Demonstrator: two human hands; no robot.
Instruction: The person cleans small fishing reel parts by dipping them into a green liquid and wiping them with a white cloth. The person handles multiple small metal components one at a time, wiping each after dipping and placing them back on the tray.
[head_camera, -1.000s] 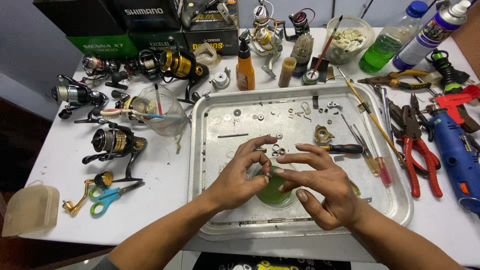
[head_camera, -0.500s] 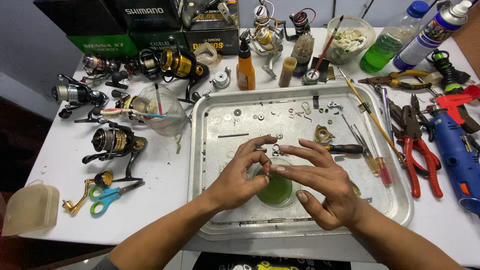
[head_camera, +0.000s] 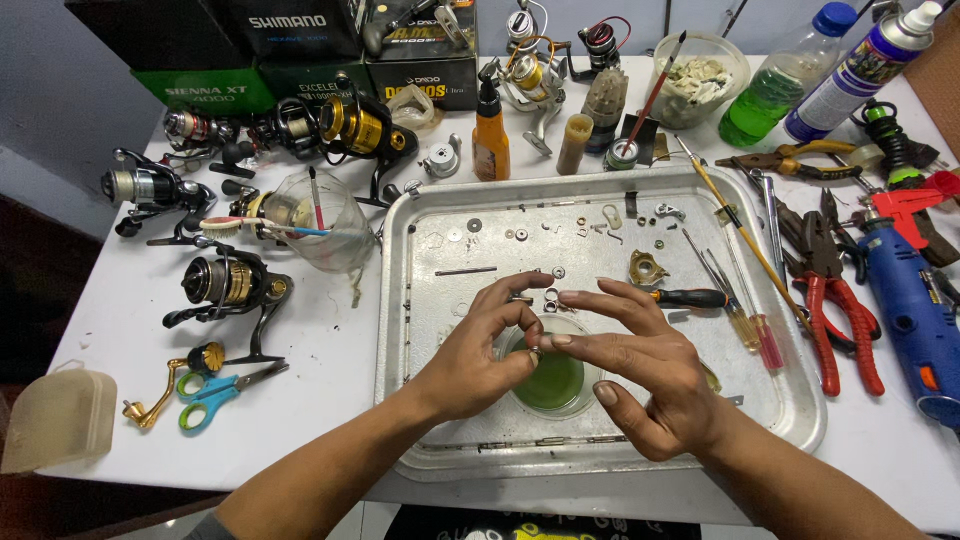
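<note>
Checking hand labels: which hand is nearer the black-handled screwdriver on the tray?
Right. The right hand lies just below the black-handled screwdriver; the left hand is farther away, across the green bowl.

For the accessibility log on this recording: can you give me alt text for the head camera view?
Two bare hands meet over a small glass bowl of green liquid on a metal tray; the left hand and right hand pinch a tiny part between their fingertips. Small loose parts dot the tray, with fishing reels to its left and red-handled pliers to its right.

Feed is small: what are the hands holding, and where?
Both hands, left hand and right hand, pinch a tiny part between fingertips above the green dish; grip point unclear.
</note>
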